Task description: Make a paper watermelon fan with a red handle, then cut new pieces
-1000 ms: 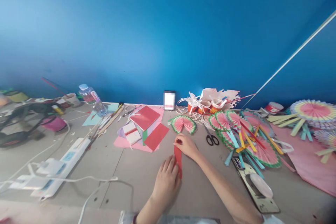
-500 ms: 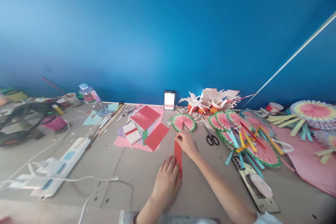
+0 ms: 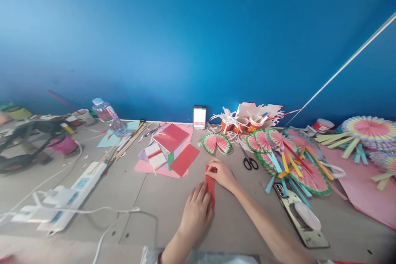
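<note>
A narrow strip of red paper (image 3: 210,187) lies lengthwise on the grey table in front of me. My left hand (image 3: 197,206) rests flat over the strip's near left side, fingers stretched forward. At the strip's far end my right hand (image 3: 221,173) pinches the paper between thumb and fingertips. Just beyond is a round pleated paper fan (image 3: 216,143), pink with a green and white edge. Black-handled scissors (image 3: 250,163) lie right of it. Two red paper pieces (image 3: 185,160) and other coloured sheets are stacked to the left.
Several pleated fans with paper strips (image 3: 287,156) are piled on the right, near a phone (image 3: 300,216). A small screen (image 3: 199,117) leans against the blue partition. Paper cups (image 3: 255,123) stand beside it. A power strip (image 3: 74,198), cables and a plastic bottle (image 3: 109,117) occupy the left.
My right hand has shifted slightly toward me along the red paper strip, still pinching its far end. My left hand stays almost where it was.
</note>
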The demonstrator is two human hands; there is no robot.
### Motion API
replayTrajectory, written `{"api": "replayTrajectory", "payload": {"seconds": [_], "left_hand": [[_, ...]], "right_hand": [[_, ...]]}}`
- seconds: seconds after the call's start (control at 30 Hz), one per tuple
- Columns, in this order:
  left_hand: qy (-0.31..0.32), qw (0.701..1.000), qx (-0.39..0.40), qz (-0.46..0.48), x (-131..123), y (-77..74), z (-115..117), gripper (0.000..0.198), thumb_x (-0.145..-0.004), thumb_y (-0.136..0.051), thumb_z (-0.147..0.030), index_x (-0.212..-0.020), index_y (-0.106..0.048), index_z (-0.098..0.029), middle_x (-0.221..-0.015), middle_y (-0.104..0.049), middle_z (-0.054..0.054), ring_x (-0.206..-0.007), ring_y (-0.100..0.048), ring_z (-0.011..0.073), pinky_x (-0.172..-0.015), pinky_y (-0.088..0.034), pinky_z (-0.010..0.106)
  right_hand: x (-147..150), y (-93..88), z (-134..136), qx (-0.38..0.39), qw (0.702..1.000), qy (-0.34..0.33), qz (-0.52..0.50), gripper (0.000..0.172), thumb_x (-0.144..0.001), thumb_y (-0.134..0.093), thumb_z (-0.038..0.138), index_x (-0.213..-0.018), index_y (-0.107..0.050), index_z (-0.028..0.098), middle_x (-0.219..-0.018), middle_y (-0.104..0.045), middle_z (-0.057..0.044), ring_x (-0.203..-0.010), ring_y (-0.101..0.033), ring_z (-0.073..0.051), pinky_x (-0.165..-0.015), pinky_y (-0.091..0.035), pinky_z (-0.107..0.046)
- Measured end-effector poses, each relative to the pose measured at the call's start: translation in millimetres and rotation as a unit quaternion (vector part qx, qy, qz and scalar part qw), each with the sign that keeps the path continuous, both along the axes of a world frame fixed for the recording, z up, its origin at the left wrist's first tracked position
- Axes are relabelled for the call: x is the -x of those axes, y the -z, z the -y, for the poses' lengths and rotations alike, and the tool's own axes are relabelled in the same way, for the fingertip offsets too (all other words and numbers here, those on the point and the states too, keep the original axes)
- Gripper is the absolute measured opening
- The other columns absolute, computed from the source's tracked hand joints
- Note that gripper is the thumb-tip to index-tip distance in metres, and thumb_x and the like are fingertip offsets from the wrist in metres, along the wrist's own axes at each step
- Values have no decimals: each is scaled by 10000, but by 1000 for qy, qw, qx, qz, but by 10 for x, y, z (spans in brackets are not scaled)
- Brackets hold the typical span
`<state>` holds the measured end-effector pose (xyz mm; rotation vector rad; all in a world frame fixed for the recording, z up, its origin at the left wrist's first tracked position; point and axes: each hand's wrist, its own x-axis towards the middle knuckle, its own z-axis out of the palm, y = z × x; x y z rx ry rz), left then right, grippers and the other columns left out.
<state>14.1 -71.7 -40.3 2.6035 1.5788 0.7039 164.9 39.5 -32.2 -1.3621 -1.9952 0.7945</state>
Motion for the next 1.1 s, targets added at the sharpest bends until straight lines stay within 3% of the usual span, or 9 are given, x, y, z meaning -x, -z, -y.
{"api": "replayTrajectory", "payload": {"seconds": [0.2, 0.33, 0.63, 0.77, 0.97, 1.1], "left_hand": [[4, 1000, 2, -13, 0, 8, 3, 346, -757, -459, -81, -1080, -552, -162, -1273, -558, 135, -1181, -510, 269, -937, -472, 453], [4, 1000, 2, -16, 3, 1, -1, 335, -761, -456, -81, -1069, -558, -161, -1278, -556, 138, -1185, -509, 272, -940, -471, 457], [3, 1000, 17, -5, -2, -4, 5, 342, -743, -467, -81, -1061, -551, -176, -1291, -540, 127, -1186, -498, 270, -952, -453, 459], [5, 999, 40, -21, 11, -80, -32, 277, -756, -476, -81, -1001, -551, -185, -1260, -547, 105, -1159, -499, 252, -940, -448, 425], [39, 993, 80, -78, 41, -249, -292, 164, -809, -480, -112, -934, -553, -189, -969, -592, 56, -915, -548, 223, -771, -467, 355], [-22, 993, 44, -108, 37, -230, -569, 174, -840, -465, -121, -974, -573, -143, -931, -573, 87, -855, -542, 236, -720, -458, 365]], "right_hand": [[50, -52, -69, -5, 1000, 19, 25, 132, -730, -655, 245, -619, -606, 194, -802, -605, 5, -654, -568, -113, -634, -420, -224], [79, -53, -123, -14, 997, 67, 34, 137, -744, -628, 260, -625, -600, 198, -735, -630, 3, -623, -561, -127, -594, -403, -226], [102, 56, -200, -36, 992, 117, 40, 172, -758, -576, 300, -611, -585, 211, -693, -645, -4, -606, -567, -146, -560, -388, -237], [68, 94, -231, -29, 991, 129, 3, 182, -759, -571, 320, -613, -575, 211, -634, -634, -1, -590, -562, -151, -568, -398, -247], [18, 80, -187, -17, 999, 44, -2, 101, -746, -615, 288, -707, -621, 195, -818, -615, -13, -675, -561, -132, -647, -430, -245], [34, 83, -155, -22, 998, 52, 29, 115, -779, -590, 240, -678, -620, 196, -811, -592, -9, -698, -559, -135, -660, -423, -249]]}}
